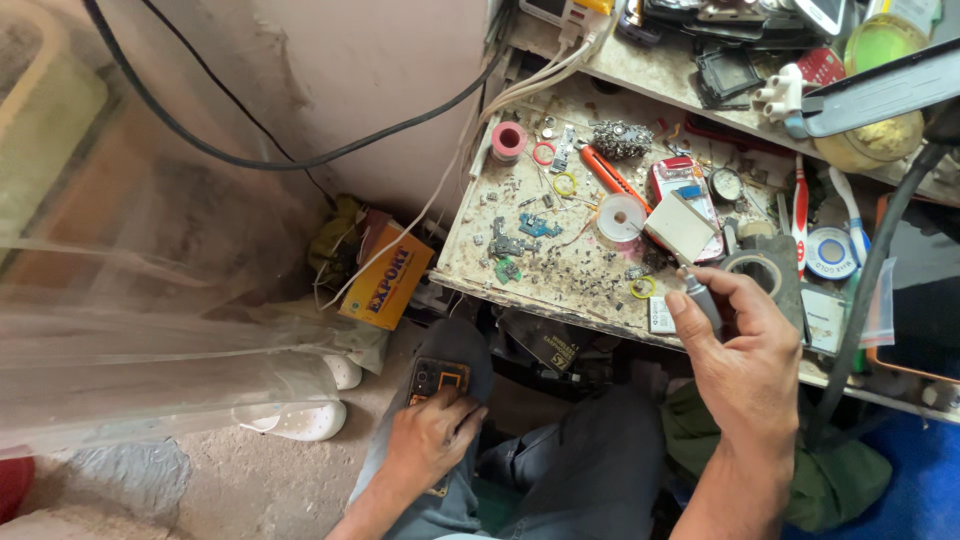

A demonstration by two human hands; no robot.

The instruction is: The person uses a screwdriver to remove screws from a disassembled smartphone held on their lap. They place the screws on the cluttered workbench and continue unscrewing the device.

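Two hands at work: left hand [432, 432] presses a phone [437, 383] flat on the knee, long axis running away from the body. Right hand [742, 352] is closed round a grey tool [697, 291], tip toward the cluttered bench [560, 285], just past its front edge
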